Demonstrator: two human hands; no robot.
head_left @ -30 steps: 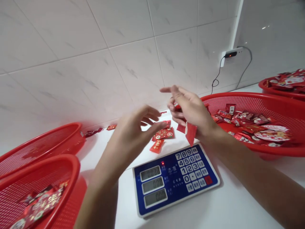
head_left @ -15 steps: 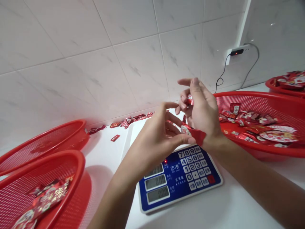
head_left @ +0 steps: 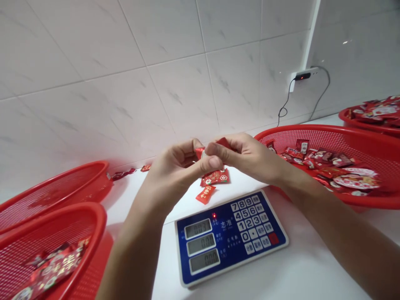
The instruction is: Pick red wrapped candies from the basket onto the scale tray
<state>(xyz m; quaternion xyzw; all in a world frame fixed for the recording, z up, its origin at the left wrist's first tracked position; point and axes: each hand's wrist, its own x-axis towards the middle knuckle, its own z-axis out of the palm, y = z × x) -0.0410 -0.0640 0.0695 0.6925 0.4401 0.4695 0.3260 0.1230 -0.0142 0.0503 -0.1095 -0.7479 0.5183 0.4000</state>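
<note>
My left hand [head_left: 178,166] and my right hand [head_left: 243,154] meet above the white pan of an electronic scale [head_left: 229,233]. Both pinch the same small red candy packet [head_left: 201,152], which mostly hides between the fingertips. Below the hands, two red packets [head_left: 215,177] lie on the scale pan, the smaller one [head_left: 205,194] nearer the blue keypad panel. The scale's red light is on and its three displays show digits.
A big red mesh basket [head_left: 368,139] with many red packets stands at the right, another behind it [head_left: 368,113]. Two red baskets [head_left: 62,187] sit at the left; the nearer one [head_left: 93,216] holds packets. Loose packets [head_left: 123,173] lie by the tiled wall. A charger [head_left: 302,76] hangs plugged in.
My right hand has lowered from an upright pose and closed. My left hand has risen to meet it, and both now pinch one red packet.
</note>
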